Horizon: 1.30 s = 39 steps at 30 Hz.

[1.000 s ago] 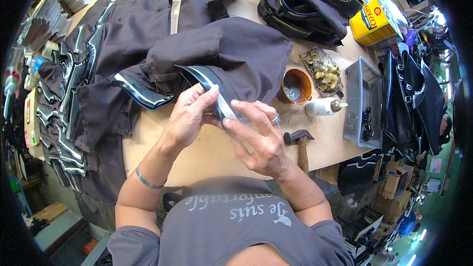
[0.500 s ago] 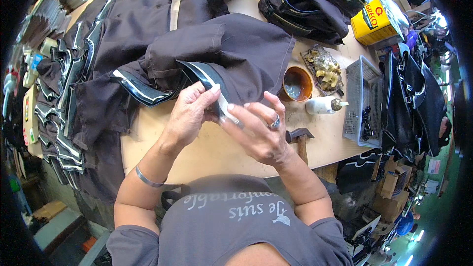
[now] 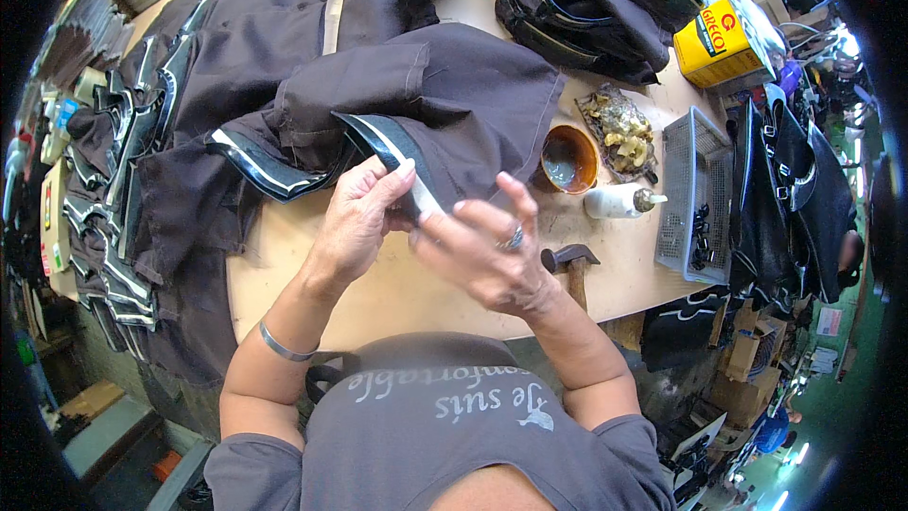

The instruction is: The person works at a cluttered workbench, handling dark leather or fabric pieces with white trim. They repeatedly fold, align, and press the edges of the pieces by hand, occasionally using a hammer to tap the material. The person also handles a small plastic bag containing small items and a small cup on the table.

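A dark brown fabric panel (image 3: 478,85) lies bunched on the table, with a curved black trim (image 3: 386,140) along its near edge. A white band runs along the trim. My left hand (image 3: 357,208) pinches the trim between thumb and fingers, the thumb lying on top. My right hand (image 3: 487,251) is at the trim's near end, its thumb and forefinger closed on the edge there and slightly blurred. Its other fingers are lifted and spread, one with a ring. Another stretch of trim (image 3: 270,177) curves away to the left.
At right stand a brown glue pot (image 3: 569,159), a white bottle (image 3: 619,201), a glue-crusted board (image 3: 619,137) and a grey basket (image 3: 695,194). A hammer (image 3: 575,270) lies by my right wrist. Trimmed panels (image 3: 123,189) pile at left; a yellow can (image 3: 724,43) stands far right.
My right hand has shifted slightly left and down along the trim's near end. My left hand keeps its pinch, having moved little.
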{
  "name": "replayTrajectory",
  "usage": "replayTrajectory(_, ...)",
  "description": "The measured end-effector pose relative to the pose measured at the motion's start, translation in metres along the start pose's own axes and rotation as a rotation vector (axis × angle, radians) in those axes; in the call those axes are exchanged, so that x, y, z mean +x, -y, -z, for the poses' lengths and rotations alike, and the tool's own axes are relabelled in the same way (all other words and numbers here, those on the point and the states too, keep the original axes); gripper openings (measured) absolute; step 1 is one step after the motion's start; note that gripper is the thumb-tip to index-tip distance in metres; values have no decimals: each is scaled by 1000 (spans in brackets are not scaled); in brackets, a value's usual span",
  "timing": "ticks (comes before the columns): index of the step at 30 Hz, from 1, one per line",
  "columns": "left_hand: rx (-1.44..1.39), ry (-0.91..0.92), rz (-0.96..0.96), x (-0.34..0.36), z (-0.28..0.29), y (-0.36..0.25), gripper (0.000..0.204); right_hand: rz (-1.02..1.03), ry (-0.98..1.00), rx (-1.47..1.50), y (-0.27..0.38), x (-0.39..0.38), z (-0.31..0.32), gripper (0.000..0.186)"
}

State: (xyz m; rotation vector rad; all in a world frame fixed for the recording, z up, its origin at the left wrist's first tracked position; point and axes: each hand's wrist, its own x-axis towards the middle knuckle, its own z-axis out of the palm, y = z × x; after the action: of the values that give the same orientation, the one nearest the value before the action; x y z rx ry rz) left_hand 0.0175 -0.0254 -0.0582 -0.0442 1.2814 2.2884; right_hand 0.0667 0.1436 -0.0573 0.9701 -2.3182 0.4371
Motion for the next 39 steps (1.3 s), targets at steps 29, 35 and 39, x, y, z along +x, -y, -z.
replayTrajectory(29, 72, -70, -51, 0, 11, -1, 16, -561, 217, -412, -60, -39, 36, 26)
replayTrajectory(35, 108, -13, -21, 3, 0, 3, 18, -595, 331, -371, -60, -46, 46, 29)
replayTrajectory(39, 94, -27, -5, 1, -10, 2, 17, -483, 82, 200, -19, -14, 43, 31)
